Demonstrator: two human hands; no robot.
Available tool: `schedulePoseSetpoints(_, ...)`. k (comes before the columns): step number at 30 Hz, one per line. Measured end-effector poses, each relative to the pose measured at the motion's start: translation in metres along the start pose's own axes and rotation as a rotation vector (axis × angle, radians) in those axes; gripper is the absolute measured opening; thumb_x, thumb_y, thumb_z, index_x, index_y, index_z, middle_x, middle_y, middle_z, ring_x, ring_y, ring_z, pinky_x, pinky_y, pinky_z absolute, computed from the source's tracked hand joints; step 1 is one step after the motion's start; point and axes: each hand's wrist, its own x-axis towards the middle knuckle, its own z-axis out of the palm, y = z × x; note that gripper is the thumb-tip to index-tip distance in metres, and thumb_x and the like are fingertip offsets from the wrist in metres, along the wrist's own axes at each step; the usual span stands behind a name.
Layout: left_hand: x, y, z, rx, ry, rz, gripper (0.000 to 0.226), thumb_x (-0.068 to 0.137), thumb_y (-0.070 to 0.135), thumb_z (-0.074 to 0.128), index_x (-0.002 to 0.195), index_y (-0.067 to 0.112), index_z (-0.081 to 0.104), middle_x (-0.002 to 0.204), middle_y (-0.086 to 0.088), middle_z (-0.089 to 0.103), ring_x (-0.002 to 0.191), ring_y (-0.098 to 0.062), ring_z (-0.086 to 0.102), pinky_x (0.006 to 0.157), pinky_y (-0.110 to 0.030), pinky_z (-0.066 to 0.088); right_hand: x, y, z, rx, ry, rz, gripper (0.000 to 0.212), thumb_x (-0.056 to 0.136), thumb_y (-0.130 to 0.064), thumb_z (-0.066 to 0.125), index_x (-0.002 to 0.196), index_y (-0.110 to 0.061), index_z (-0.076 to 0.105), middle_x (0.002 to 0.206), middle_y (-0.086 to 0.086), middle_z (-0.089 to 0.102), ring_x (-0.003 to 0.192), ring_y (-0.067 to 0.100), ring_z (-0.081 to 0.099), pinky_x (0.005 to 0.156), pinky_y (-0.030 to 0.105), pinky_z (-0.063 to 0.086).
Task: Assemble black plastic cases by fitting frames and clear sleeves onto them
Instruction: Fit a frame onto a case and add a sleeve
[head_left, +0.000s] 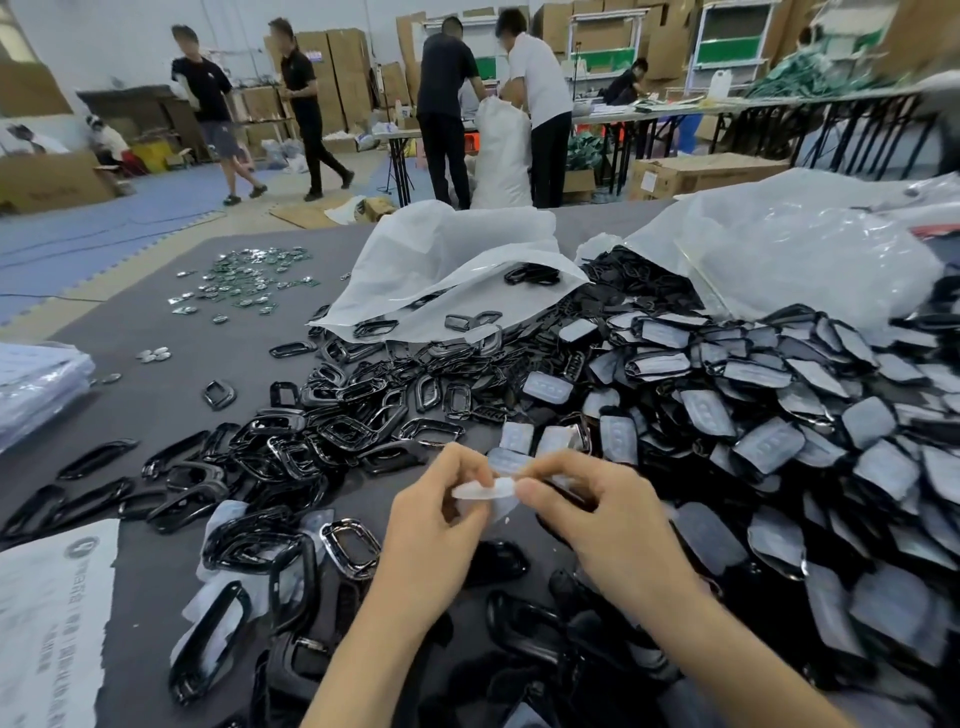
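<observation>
My left hand (439, 512) and my right hand (592, 512) meet above the dark table, and both pinch one clear sleeve (483, 489) by its ends. A heap of glossy black frames (332, 421) lies to the left and in front. To the right spreads a large pile of black cases with clear sleeves on them (779, 415). More black frames (291, 566) lie by my left forearm. A few loose clear sleeves (517, 435) lie just beyond my hands.
Two white plastic bags (447, 260) (789, 249) lie open behind the piles. Small shiny green-and-silver parts (249, 283) are scattered at the far left. Printed white sheets (47, 623) lie at the near left. Several people stand and walk in the warehouse beyond the table.
</observation>
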Motion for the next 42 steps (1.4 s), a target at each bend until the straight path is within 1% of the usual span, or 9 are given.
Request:
schedulePoseSetpoints(5,-0.005,0.003,0.006,0.006,-0.102,0.045,0.032,0.080,0.004,0.056,0.082,0.036,0.059,0.070,0.004,0.065,0.061,-0.023,0.049,0.057,-0.027,0.040,-0.009,0.001,-0.003,-0.370,0.072,-0.098,0.030,0.069,-0.056,0.069,0.084,-0.031,0.063,0.051,-0.006,0.049,0.050,0.007,0.041,0.055,0.029,0.037)
schedulePoseSetpoints(9,-0.006,0.004,0.008,-0.003,-0.116,0.054,0.021,0.086,0.017,0.059,0.090,0.037,0.063,0.069,0.016,0.066,0.058,-0.001,0.050,0.056,-0.015,0.039,-0.008,0.008,-0.009,-0.533,0.098,-0.172,0.007,0.085,-0.039,0.065,0.087,-0.032,0.065,0.061,-0.013,0.058,0.062,0.006,0.055,0.060,0.029,0.045)
schedulePoseSetpoints(16,-0.007,0.003,0.010,0.310,0.003,0.120,0.044,0.089,0.004,0.063,0.106,0.045,0.062,0.081,0.026,0.064,0.079,0.008,0.058,0.071,-0.004,0.039,0.001,0.015,-0.023,0.037,0.321,0.071,0.014,0.086,-0.018,0.068,0.073,-0.020,0.066,0.048,-0.009,0.050,0.045,0.003,0.040,0.046,0.018,0.034)
schedulePoseSetpoints(19,-0.008,0.005,0.011,0.503,0.177,0.080,0.041,0.090,0.008,0.063,0.126,0.027,0.061,0.123,0.011,0.059,0.119,-0.014,0.050,0.103,-0.026,0.037,0.003,0.014,-0.027,0.534,0.282,0.333,0.015,0.092,-0.016,0.061,0.077,-0.014,0.062,0.045,-0.009,0.035,0.039,0.005,0.029,0.037,0.018,0.028)
schedulePoseSetpoints(21,-0.012,0.013,0.015,0.517,0.254,0.144,0.039,0.092,0.016,0.061,0.130,0.023,0.058,0.135,0.003,0.054,0.126,-0.020,0.044,0.106,-0.038,0.037,0.004,0.014,-0.023,0.719,0.252,0.405,0.015,0.096,-0.015,0.055,0.081,-0.013,0.057,0.047,-0.006,0.032,0.036,0.008,0.026,0.034,0.019,0.025)
schedulePoseSetpoints(24,-0.024,0.036,0.032,0.300,0.155,0.248,0.034,0.092,0.035,0.053,0.125,0.030,0.059,0.109,0.015,0.060,0.086,0.005,0.055,0.081,-0.008,0.041,0.002,0.014,-0.013,0.733,0.281,0.424,0.017,0.099,-0.018,0.049,0.083,-0.014,0.052,0.053,0.000,0.038,0.040,0.010,0.031,0.039,0.022,0.028)
schedulePoseSetpoints(27,-0.035,0.049,0.050,0.073,-0.051,0.138,0.037,0.085,0.049,0.051,0.121,0.044,0.058,0.096,0.017,0.058,0.062,0.004,0.056,0.062,-0.007,0.042,0.001,0.016,-0.009,0.603,0.339,0.396,0.017,0.100,-0.025,0.047,0.087,-0.016,0.053,0.071,0.001,0.050,0.062,0.013,0.046,0.054,0.026,0.043)
schedulePoseSetpoints(32,-0.039,0.053,0.062,-0.150,-0.034,0.032,0.027,0.083,0.032,0.062,0.106,0.047,0.066,0.106,0.018,0.058,0.070,-0.009,0.068,0.058,-0.019,0.056,-0.001,0.011,-0.008,0.600,0.454,0.286,0.026,0.100,-0.027,0.044,0.076,-0.025,0.054,0.075,0.000,0.050,0.075,0.021,0.045,0.070,0.041,0.041)
schedulePoseSetpoints(42,-0.035,0.045,0.063,-0.274,0.073,-0.104,0.053,0.080,-0.004,0.071,0.099,0.046,0.071,0.090,0.016,0.075,0.086,-0.006,0.072,0.082,-0.024,0.055,-0.001,0.010,-0.005,0.696,0.431,0.096,0.033,0.097,-0.019,0.050,0.067,-0.029,0.059,0.065,-0.005,0.055,0.061,0.007,0.050,0.059,0.021,0.042)
